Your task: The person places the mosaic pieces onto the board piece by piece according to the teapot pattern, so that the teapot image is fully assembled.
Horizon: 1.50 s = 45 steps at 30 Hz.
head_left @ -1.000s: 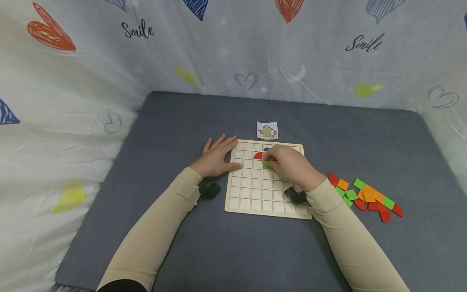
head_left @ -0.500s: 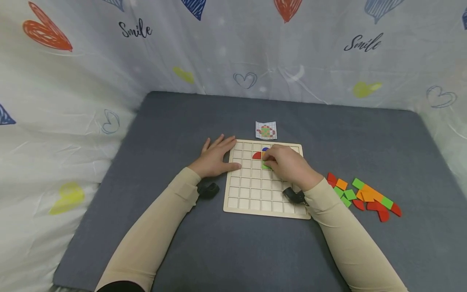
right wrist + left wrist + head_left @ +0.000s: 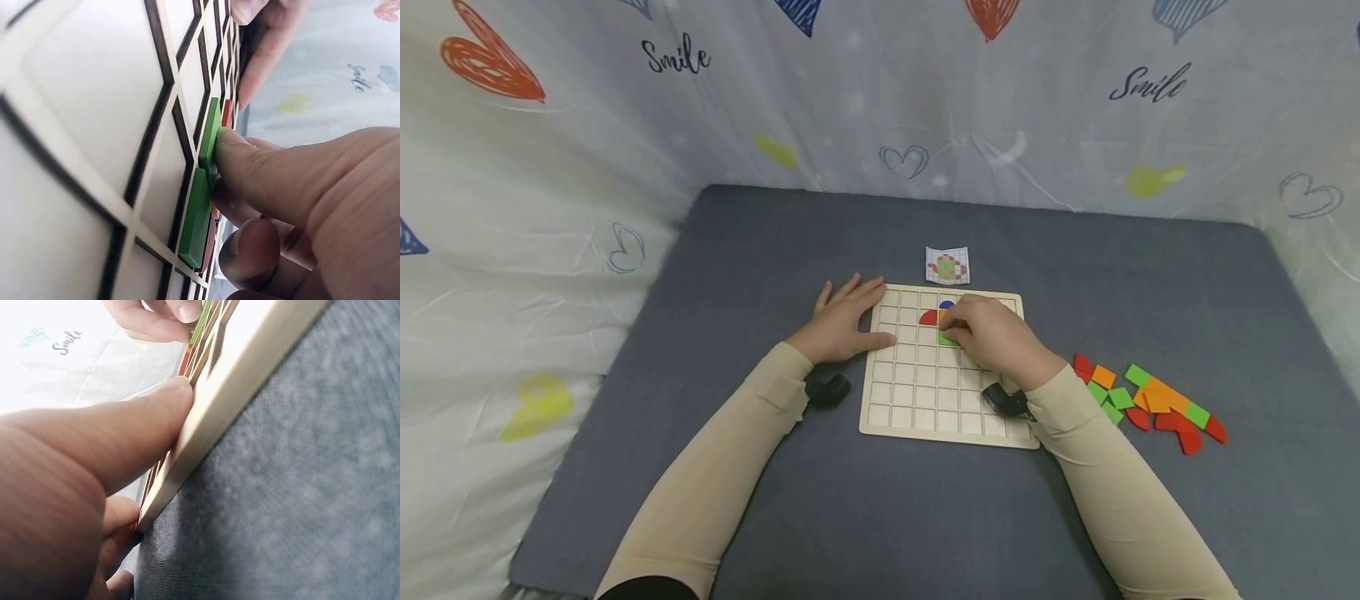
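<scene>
Right hand [image 3: 992,333] pinches a green tile [image 3: 208,134] on the grid board [image 3: 925,392].
Left hand [image 3: 842,325] lies flat, fingers straight, against the board's edge; neighbouring tiles mostly hidden.

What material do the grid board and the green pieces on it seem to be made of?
The grid board looks like pale, unpainted wood with a matt finish: dark, probably burnt lines separate its squares. The green pieces, touched by the right hand, seem to be thin wood or plastic with a smooth, opaque green coat; the look leaves this open.
</scene>
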Each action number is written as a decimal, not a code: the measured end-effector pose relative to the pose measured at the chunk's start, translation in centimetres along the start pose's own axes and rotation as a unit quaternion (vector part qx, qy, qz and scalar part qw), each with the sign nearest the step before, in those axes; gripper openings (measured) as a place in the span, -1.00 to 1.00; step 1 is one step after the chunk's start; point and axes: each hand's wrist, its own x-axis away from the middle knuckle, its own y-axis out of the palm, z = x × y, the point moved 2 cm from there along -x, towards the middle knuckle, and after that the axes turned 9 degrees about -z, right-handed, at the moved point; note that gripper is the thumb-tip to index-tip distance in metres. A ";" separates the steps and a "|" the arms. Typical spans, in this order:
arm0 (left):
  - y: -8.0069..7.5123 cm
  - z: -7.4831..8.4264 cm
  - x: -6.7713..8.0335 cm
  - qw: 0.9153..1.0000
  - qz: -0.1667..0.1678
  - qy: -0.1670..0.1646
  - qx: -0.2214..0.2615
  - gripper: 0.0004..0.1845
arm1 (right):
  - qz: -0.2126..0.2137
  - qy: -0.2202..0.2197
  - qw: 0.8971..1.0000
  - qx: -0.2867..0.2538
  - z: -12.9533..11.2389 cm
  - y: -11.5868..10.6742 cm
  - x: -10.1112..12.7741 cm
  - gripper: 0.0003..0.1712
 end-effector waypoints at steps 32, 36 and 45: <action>0.2 0.8 -0.7 1.000 -0.001 0.010 -0.001 0.00 | -0.006 0.087 0.995 0.039 2.9 -2.6 4.6 -0.81; 0.0 0.6 -0.6 1.000 -0.001 0.009 0.000 0.01 | -0.002 0.097 0.995 0.037 3.5 -3.0 5.6 -0.81; 0.1 0.1 -0.1 1.000 0.000 0.008 0.002 0.02 | 0.005 0.105 0.994 0.033 5.3 -3.5 7.8 -0.85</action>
